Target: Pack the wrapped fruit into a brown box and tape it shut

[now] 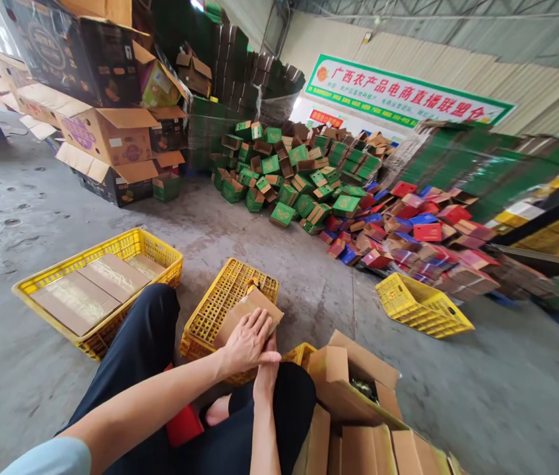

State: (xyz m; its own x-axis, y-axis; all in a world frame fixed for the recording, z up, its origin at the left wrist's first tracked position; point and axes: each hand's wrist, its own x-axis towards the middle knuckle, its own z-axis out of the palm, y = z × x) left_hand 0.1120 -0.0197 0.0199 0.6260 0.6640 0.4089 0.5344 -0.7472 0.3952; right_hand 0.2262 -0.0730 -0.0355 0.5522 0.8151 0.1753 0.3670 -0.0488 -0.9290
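A small brown cardboard box [233, 318] rests on an upturned yellow plastic crate [220, 290] before my knees. My left hand [247, 343] lies flat over the box's near right part, fingers stretched out. Below it, my right hand [266, 375] presses against the right end of the box, its fingers straight and partly hidden by the left hand. Just behind the box a small orange and black object [252, 285] shows, too covered to name.
At left, a yellow crate [98, 343] holds taped cartons [115, 274]. An open carton [328, 369] stands by my right knee, with more boxes [368, 452] below it. A tilted yellow crate [422, 307] sits farther right. Heaps of green boxes [282, 214] and red boxes [427, 232] lie beyond.
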